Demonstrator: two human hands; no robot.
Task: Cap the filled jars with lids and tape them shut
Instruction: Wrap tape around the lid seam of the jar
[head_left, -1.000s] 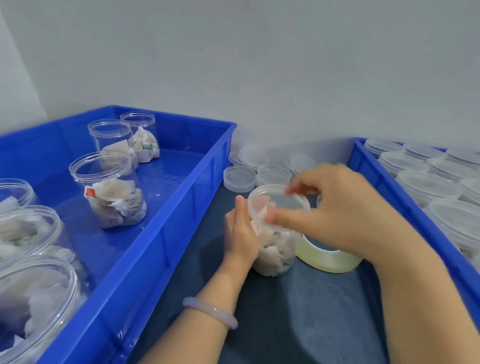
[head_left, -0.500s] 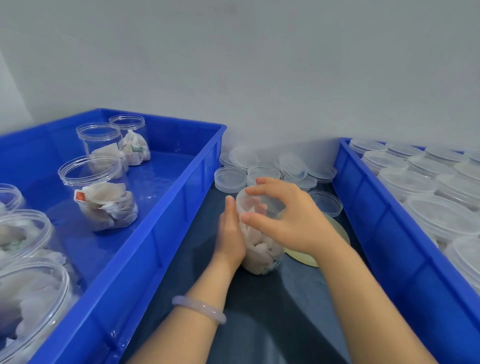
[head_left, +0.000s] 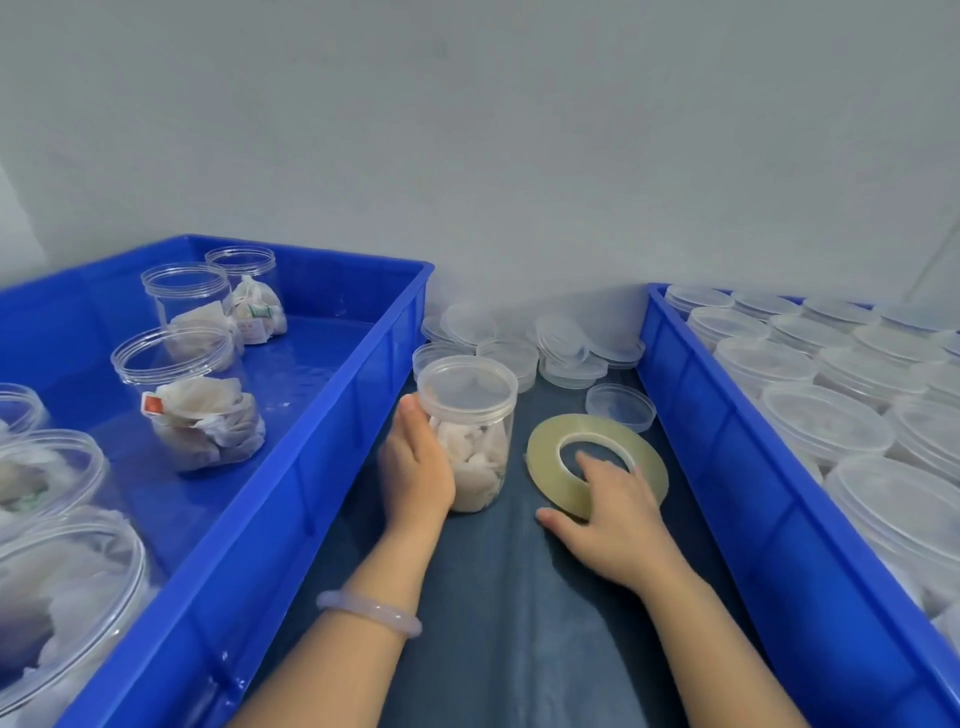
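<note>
Head view: left hand (head_left: 415, 467) clasps a clear cylindrical jar (head_left: 475, 457) capped by a translucent lid (head_left: 467, 387). Right hand (head_left: 618, 519) pinches the flat, glossy yellowish tape ring (head_left: 550, 452).

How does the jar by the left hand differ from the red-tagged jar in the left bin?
The table jar wears a lid; the bin jar is open-mouthed. The table jar stands on the table, gripped by the left hand; the bin jar stands untouched inside the blue bin. Both are clear, upright and hold white packets.
</note>
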